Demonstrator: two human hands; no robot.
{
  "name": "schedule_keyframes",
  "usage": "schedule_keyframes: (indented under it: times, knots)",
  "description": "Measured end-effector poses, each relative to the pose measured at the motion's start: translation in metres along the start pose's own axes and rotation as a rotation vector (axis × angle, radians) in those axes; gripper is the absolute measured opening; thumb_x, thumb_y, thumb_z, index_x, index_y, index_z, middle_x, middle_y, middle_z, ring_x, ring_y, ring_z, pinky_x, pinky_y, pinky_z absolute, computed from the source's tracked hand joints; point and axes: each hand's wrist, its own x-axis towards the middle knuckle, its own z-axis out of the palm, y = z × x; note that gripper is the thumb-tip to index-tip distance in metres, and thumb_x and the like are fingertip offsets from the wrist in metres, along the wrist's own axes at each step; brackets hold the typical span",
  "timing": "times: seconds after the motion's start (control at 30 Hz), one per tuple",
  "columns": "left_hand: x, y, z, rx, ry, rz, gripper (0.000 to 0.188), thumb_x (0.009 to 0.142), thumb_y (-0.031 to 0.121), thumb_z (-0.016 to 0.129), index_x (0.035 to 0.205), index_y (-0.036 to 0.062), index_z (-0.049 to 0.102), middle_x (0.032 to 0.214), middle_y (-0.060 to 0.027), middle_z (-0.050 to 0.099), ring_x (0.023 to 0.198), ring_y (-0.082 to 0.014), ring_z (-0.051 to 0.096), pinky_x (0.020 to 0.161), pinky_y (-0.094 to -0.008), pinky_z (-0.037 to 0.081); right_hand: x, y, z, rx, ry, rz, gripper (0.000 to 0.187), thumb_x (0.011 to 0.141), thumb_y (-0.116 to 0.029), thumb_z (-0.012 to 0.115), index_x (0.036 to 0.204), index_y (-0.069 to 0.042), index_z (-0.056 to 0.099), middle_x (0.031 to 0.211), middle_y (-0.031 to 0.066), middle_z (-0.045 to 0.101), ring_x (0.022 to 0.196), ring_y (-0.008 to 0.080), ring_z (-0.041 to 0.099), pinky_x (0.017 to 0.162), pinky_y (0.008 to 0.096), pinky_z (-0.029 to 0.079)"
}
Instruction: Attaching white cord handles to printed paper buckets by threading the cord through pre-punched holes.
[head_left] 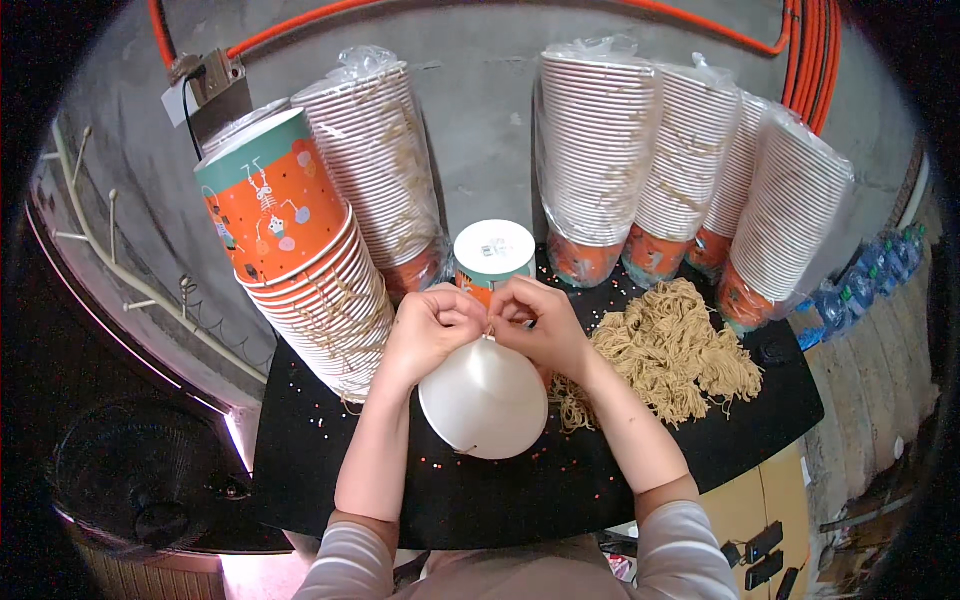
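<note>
A white-lined paper bucket (483,400) lies tilted between my forearms, its wide pale inside facing me. At its upper edge my left hand (438,332) and my right hand (541,322) meet, both closed in a fingertip pinch. What shows between the fingertips looks like a short bit of tan twine (488,328); most of it is hidden by the fingers. Just beyond my hands a bucket (494,246) stands upside down, its pale round base up and orange and green sides below. Right of my right wrist lies a loose heap of tan twine (668,355).
At the left leans a stack of orange buckets (310,290) with twine handles. Plastic-wrapped stacks stand behind at left (370,150) and right (595,150). Small coloured beads or dots (437,466) are scattered on the black table (600,500). A grey wall (480,130) is behind.
</note>
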Motion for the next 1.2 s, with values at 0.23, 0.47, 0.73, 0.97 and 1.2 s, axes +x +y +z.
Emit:
schedule_keyframes:
  times: [0.23, 0.47, 0.73, 0.97, 1.2]
  knots:
    - [0.001, 0.000, 0.005, -0.052, 0.024, 0.053, 0.008, 0.074, -0.002, 0.075, 0.081, -0.0055, 0.074, 0.088, -0.0069, 0.069, 0.080, -0.0092, 0.066, 0.070, -0.0202, 0.050, 0.000, -0.007, 0.002, -0.052, -0.013, -0.040, 0.015, 0.082, 0.001, 0.072, 0.095, -0.002, 0.065, 0.090, 0.0041, 0.061, 0.078, 0.0085, 0.061, 0.069, 0.0233, 0.051]
    - [0.002, -0.009, 0.003, -0.202, -0.016, -0.092, 0.007, 0.080, -0.002, 0.071, 0.087, -0.0046, 0.071, 0.088, -0.0082, 0.072, 0.077, -0.0104, 0.070, 0.070, -0.0211, 0.053, 0.001, -0.007, -0.001, -0.068, -0.039, -0.107, 0.013, 0.081, 0.004, 0.071, 0.092, -0.002, 0.067, 0.093, 0.0024, 0.061, 0.080, 0.0078, 0.062, 0.070, 0.0224, 0.051]
    - [0.003, -0.011, -0.004, -0.434, -0.106, -0.224, 0.009, 0.086, -0.003, 0.064, 0.093, -0.0047, 0.069, 0.089, -0.0089, 0.074, 0.077, -0.0120, 0.071, 0.072, -0.0236, 0.056, 0.001, -0.007, -0.002, -0.052, -0.052, -0.107, 0.013, 0.083, 0.000, 0.075, 0.094, -0.003, 0.068, 0.093, 0.0045, 0.063, 0.082, 0.0120, 0.065, 0.073, 0.0255, 0.054]
    - [0.003, -0.008, -0.008, -0.445, -0.127, -0.240, 0.013, 0.086, 0.000, 0.063, 0.095, -0.0055, 0.071, 0.091, -0.0087, 0.073, 0.079, -0.0120, 0.070, 0.074, -0.0248, 0.056, 0.002, -0.006, -0.002, -0.066, -0.053, -0.135, 0.013, 0.083, 0.005, 0.072, 0.093, -0.002, 0.067, 0.094, 0.0030, 0.062, 0.083, 0.0084, 0.063, 0.071, 0.0215, 0.052]
    - [0.003, -0.015, -0.008, -0.411, -0.134, -0.217, 0.014, 0.087, 0.001, 0.062, 0.097, -0.0044, 0.072, 0.088, -0.0055, 0.072, 0.078, -0.0088, 0.066, 0.070, -0.0225, 0.053, 0.000, -0.005, -0.001, -0.089, -0.082, -0.071, 0.013, 0.082, 0.000, 0.077, 0.092, -0.002, 0.069, 0.091, 0.0035, 0.065, 0.082, 0.0092, 0.063, 0.071, 0.0233, 0.052]
